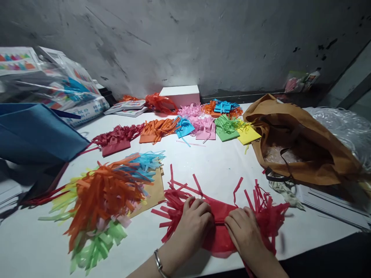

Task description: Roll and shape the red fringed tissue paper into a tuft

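Red fringed tissue paper [222, 241] lies spread on the white table in front of me, its cut strips fanning out to both sides. Curled over its left half is my left hand [195, 220], a silver bangle on the wrist. My right hand [243, 227] grips the right half, close to the left one. Between the two hands a fold runs across the middle of the paper. My fingertips are partly hidden. Left of the hands, a pile of orange fringed tissue paper [107, 197] covers blue, yellow and green fringes and part of a brown envelope [152, 193].
Folded fringed bundles, including dark red [116, 148], orange [150, 137], pink [206, 133], green [227, 133] and yellow [248, 134], line the back. A brown bag [304, 127] gapes at right, a blue bag [40, 131] stands at left, and a white box [179, 92] sits by the wall.
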